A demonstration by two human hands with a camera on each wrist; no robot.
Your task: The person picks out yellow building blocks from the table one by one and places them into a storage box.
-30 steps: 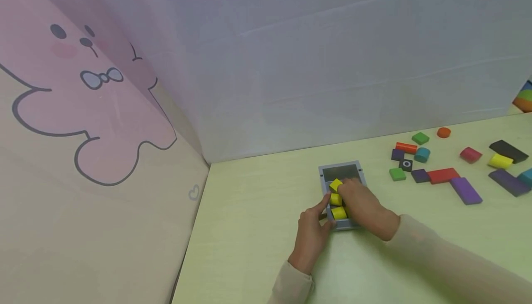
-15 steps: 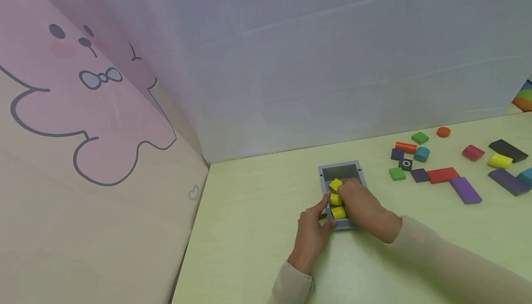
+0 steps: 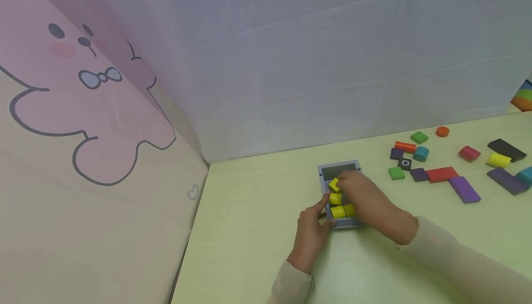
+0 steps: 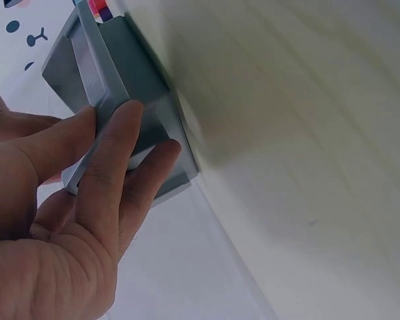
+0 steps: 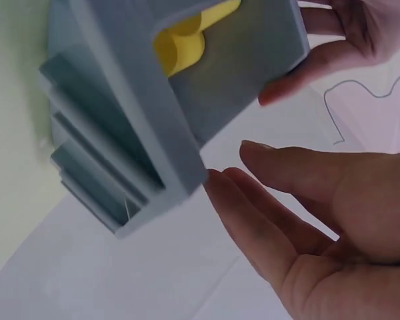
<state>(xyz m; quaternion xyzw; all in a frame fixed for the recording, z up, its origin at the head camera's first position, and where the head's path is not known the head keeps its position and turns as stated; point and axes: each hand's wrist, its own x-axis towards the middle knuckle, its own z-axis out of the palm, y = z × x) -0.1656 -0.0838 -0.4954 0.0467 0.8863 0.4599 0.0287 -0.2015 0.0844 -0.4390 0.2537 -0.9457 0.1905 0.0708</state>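
Note:
A grey open-topped box (image 3: 346,224) stands on the table, also seen in the left wrist view (image 4: 143,63). My left hand (image 3: 311,230) grips its left wall between thumb and fingers. Inside lie a yellow cube (image 3: 335,185), a yellow cylinder (image 3: 335,199) behind another yellow cylinder (image 3: 338,212), and a further yellow block (image 3: 350,209) at the near right, partly covered. Over the box's right side is my right hand (image 3: 371,202). The right wrist view shows this hand (image 5: 347,207) with thumb and fingers apart, nothing between them, fingertips right at the rim.
To the right lie loose blocks, among them a red plank (image 3: 443,174), a purple plank (image 3: 464,189), a green tile (image 3: 396,173), a teal cylinder (image 3: 421,154) and a yellow cylinder (image 3: 498,160). A pale curtain (image 3: 291,87) hangs behind the table.
My right hand has lifted a little and drawn right, uncovering the yellow block at the box's near right. My left hand keeps its hold. The dark red rounded block rocks slightly.

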